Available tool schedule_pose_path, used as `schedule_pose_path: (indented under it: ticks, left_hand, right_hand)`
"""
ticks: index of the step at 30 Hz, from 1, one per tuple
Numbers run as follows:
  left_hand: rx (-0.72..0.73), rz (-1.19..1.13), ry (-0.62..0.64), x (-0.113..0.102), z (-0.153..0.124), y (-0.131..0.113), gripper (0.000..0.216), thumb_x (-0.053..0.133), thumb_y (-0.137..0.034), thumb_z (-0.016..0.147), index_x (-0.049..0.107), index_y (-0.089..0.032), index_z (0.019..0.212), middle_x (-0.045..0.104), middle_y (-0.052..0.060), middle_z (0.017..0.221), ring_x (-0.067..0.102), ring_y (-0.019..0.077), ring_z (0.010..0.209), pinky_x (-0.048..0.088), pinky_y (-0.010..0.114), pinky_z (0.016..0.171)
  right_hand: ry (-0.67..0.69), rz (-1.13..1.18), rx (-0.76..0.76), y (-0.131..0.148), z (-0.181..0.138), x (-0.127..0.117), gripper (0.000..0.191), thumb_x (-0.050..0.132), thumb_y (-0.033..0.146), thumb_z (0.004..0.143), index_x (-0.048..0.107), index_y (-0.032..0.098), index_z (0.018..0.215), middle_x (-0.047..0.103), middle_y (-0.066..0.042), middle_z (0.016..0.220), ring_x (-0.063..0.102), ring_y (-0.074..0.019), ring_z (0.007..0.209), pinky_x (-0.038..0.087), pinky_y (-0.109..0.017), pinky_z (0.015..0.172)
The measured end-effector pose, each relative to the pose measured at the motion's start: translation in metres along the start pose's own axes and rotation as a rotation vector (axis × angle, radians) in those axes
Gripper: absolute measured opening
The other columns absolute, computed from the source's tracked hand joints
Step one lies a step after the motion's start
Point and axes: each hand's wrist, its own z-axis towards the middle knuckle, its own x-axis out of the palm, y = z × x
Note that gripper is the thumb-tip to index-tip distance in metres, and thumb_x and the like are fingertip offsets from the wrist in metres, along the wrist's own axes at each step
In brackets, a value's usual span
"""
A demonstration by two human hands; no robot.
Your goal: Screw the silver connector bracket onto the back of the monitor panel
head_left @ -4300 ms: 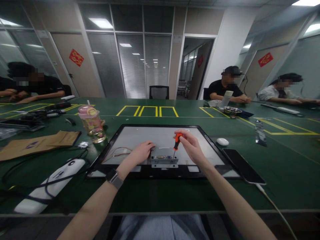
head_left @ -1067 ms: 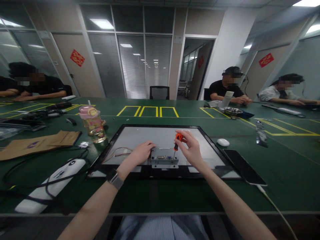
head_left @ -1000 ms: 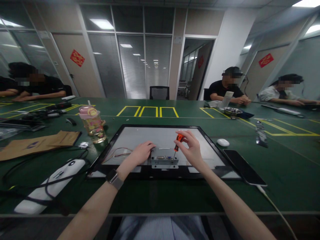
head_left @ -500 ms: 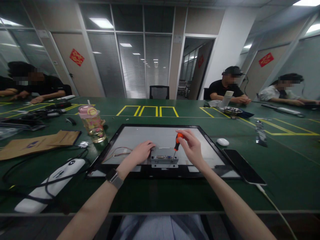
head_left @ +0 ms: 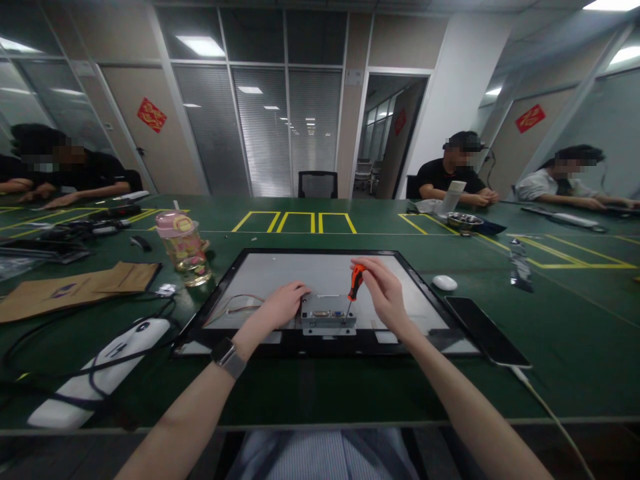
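Note:
A screwdriver (head_left: 357, 281) with an orange and black handle is held in my right hand (head_left: 385, 293), its fingers closed around the handle top. The thin shaft points down, slightly tilted, its tip at the right part of a grey metal bracket (head_left: 320, 323) that carries connector ports. My left hand (head_left: 287, 303) lies palm down with fingers stretched out, fingertips at the bracket's left edge; whether they press on it cannot be made out. Both hands are over a flat display panel (head_left: 260, 267) with a black frame and pale back. Thin wires (head_left: 233, 305) lie left of my left hand.
Left of the panel are a pink-lidded cup (head_left: 183, 247), a brown paper bag (head_left: 75, 290) and a white power strip (head_left: 107, 373) with black cables. A phone (head_left: 485, 330) on a cable and a white earbud case (head_left: 445, 283) lie right. Several people sit across the table.
The screwdriver handle has turned a little in my right hand and leans slightly differently. My left hand stays where it was at the bracket.

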Motion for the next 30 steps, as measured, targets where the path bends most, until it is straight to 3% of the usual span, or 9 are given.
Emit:
schedule_pose_path:
  ticks: [3, 8, 12, 18, 24, 30]
  left_hand:
    - [0.0, 0.004, 0.009, 0.001, 0.0, 0.001, 0.043, 0.035, -0.011, 0.094, 0.058, -0.017, 0.13, 0.057, 0.012, 0.136, 0.057, 0.0221, 0.123, 0.043, 0.036, 0.108]
    - [0.008, -0.008, -0.005, 0.003, 0.001, 0.004, 0.043, 0.036, -0.011, 0.094, 0.059, -0.02, 0.13, 0.057, 0.011, 0.136, 0.057, 0.0211, 0.122, 0.044, 0.037, 0.107]
    - [0.002, -0.013, -0.009, 0.002, 0.0, 0.002, 0.043, 0.036, -0.011, 0.094, 0.059, -0.02, 0.129, 0.058, 0.01, 0.135, 0.056, 0.0204, 0.123, 0.043, 0.035, 0.108]
    - [0.007, 0.006, 0.002, -0.001, 0.0, -0.001, 0.044, 0.036, -0.01, 0.093, 0.059, -0.017, 0.129, 0.057, 0.013, 0.136, 0.056, 0.023, 0.124, 0.043, 0.038, 0.108]
    - [0.0, 0.0, 0.0, 0.002, 0.0, 0.002, 0.044, 0.038, -0.011, 0.093, 0.059, -0.02, 0.13, 0.057, 0.011, 0.137, 0.055, 0.0214, 0.125, 0.042, 0.037, 0.109]
    - [-0.006, -0.005, -0.007, 0.002, 0.0, 0.002, 0.044, 0.036, -0.011, 0.093, 0.059, -0.02, 0.129, 0.057, 0.011, 0.136, 0.057, 0.0223, 0.122, 0.042, 0.038, 0.109]
  right_hand:
    - [-0.005, 0.051, 0.017, 0.001, 0.001, 0.0, 0.025, 0.052, 0.027, 0.097, 0.068, 0.028, 0.115, 0.068, -0.008, 0.108, 0.066, -0.024, 0.099, 0.055, -0.043, 0.087]
    - [-0.09, 0.075, 0.042, -0.002, 0.003, 0.002, 0.011, 0.073, 0.029, 0.082, 0.074, 0.026, 0.093, 0.063, -0.005, 0.089, 0.062, -0.0209, 0.084, 0.055, -0.038, 0.076]
    - [-0.07, 0.262, 0.146, -0.007, 0.003, 0.001, 0.009, 0.072, 0.035, 0.083, 0.074, 0.026, 0.083, 0.061, -0.003, 0.085, 0.062, -0.018, 0.078, 0.055, -0.033, 0.068]
    - [0.008, 0.478, 0.311, -0.008, 0.005, 0.001, 0.025, 0.063, 0.047, 0.09, 0.071, 0.027, 0.101, 0.07, -0.004, 0.087, 0.068, -0.021, 0.085, 0.057, -0.039, 0.079]
    - [-0.003, 0.47, 0.307, -0.01, 0.005, 0.002, 0.027, 0.07, 0.053, 0.082, 0.07, 0.026, 0.086, 0.07, -0.004, 0.092, 0.067, -0.0217, 0.09, 0.056, -0.042, 0.087]
    - [0.063, 0.494, 0.321, -0.008, 0.006, 0.001, 0.027, 0.059, 0.051, 0.091, 0.067, 0.027, 0.1, 0.069, -0.004, 0.087, 0.069, -0.0216, 0.086, 0.056, -0.043, 0.086]
